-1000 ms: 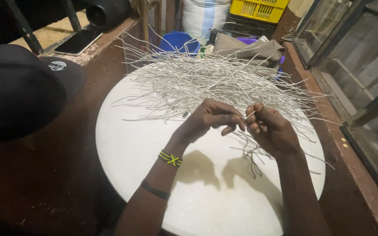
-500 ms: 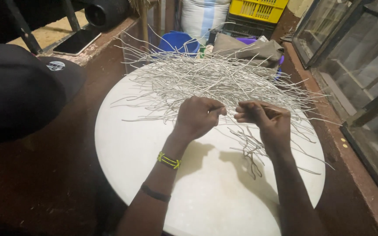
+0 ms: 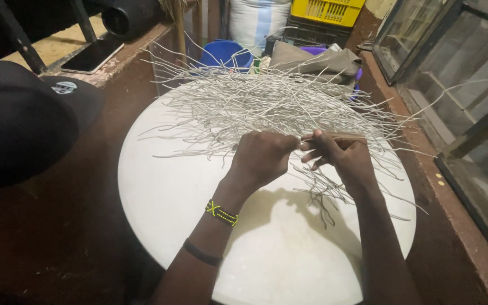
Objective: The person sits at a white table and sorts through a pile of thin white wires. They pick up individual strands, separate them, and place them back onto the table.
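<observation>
A big tangle of thin grey wires (image 3: 278, 104) lies across the far half of a round white table (image 3: 187, 186). My left hand (image 3: 262, 158) is closed at the pile's near edge, pinching a wire with its fingertips. My right hand (image 3: 343, 155) sits close beside it, fingers curled around a thin brownish stick-like piece (image 3: 340, 136) that points right. The two hands nearly touch at the fingertips. A smaller loose bunch of wires (image 3: 326, 195) lies just below my right hand. My left wrist wears a yellow-and-black beaded band and a dark band.
A black cap (image 3: 18, 121) rests at the left. Behind the table stand a blue bucket (image 3: 224, 53), a grey cloth (image 3: 312, 59), a yellow crate (image 3: 326, 11) and a white sack (image 3: 255, 22). A phone (image 3: 91, 56) lies on the ledge. Dark metal frames (image 3: 453, 85) run along the right.
Both hands have moved up toward the wire pile and spread a little apart, with the right hand now drawing a thin piece out to the right.
</observation>
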